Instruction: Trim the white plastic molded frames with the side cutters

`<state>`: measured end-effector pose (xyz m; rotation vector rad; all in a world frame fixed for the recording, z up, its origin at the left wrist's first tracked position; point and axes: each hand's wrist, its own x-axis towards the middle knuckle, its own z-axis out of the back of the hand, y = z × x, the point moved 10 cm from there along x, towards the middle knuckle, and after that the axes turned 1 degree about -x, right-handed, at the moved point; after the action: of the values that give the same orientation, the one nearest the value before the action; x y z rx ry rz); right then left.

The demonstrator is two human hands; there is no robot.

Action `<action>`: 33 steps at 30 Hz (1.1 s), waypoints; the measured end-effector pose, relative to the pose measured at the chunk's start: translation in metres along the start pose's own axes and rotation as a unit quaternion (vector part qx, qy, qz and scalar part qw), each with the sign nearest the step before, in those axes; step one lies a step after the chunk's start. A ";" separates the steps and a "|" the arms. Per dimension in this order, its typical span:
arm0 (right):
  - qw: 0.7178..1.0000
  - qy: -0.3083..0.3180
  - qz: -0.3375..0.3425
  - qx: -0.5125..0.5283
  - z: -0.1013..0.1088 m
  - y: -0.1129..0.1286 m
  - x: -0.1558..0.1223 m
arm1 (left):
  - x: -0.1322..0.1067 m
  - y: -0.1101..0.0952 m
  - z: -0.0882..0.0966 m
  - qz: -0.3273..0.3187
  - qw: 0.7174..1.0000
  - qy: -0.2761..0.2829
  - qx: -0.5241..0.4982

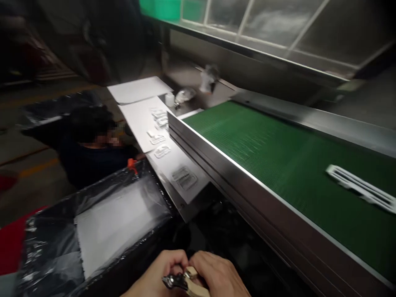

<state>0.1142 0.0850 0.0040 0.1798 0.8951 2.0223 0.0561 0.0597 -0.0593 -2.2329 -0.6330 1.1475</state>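
At six o'clock, at the bottom edge of the view, the person's left hand and right hand are pressed together, both curled tight around a small hand tool with dark metal jaws and a pale handle. The dark metal end pokes out toward seven o'clock beneath the left fingers; the handle runs under the right palm. What kind of tool it is cannot be told for sure.

Toward nine o'clock from the hands sits a bin lined with black plastic film, with a white sheet lying inside it. Above the hands, toward twelve o'clock, a white ledge runs alongside the steel frame and carries several small clear plastic parts in a row. From one to three o'clock stretches the green conveyor belt, and a white moulded plastic frame lies on it at about three o'clock, well apart from the hands. Another person in dark clothing is beyond the bin at about ten o'clock.
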 end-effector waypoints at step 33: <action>0.984 0.110 -0.125 -0.057 0.018 -0.020 -0.075 | -0.027 0.001 -0.014 0.095 0.960 0.127 0.229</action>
<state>0.1803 0.0431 0.0195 -0.2150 0.8855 1.8737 0.0536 0.0390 -0.0377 -2.0122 -0.0370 0.9523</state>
